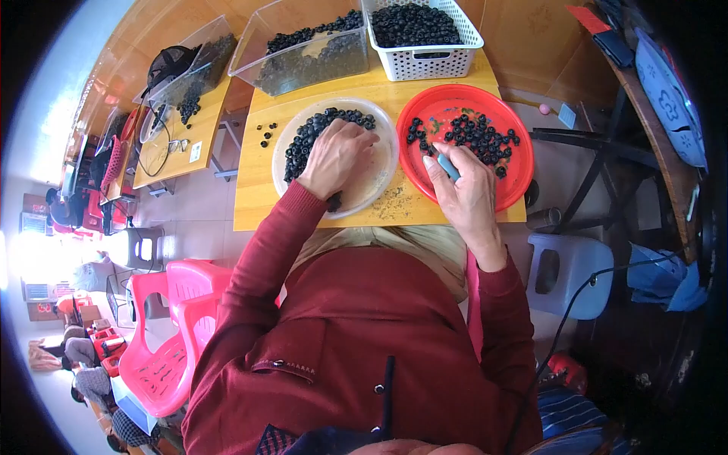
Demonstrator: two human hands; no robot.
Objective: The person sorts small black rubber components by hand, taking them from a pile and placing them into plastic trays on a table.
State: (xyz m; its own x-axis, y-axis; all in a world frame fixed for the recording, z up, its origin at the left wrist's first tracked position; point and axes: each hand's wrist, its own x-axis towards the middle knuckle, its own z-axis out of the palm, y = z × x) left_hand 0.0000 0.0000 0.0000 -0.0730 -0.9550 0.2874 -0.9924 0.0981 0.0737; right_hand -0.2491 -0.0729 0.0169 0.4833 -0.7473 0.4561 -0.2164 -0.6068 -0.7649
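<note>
My left hand [338, 158] reaches into a round, translucent white basin [282, 144] heaped on its left side with small black ring-like pieces [299, 149]. Its fingers are curled down, and whatever they pinch is hidden beneath them. Over the near edge of a round red basin [519, 173], my right hand [464, 186] is closed around a small tool with a blue-grey handle [448, 167]; its working end cannot be made out. Similar black pieces [478, 136] are scattered across the red basin's floor, just beyond my right fingers.
Behind the basins stand a clear plastic bin [334, 67] and a white perforated basket [425, 64], both holding black pieces. A few loose pieces [265, 136] lie on the wooden table [254, 178]. A pink chair [163, 341] and a grey-blue stool [580, 280] flank me.
</note>
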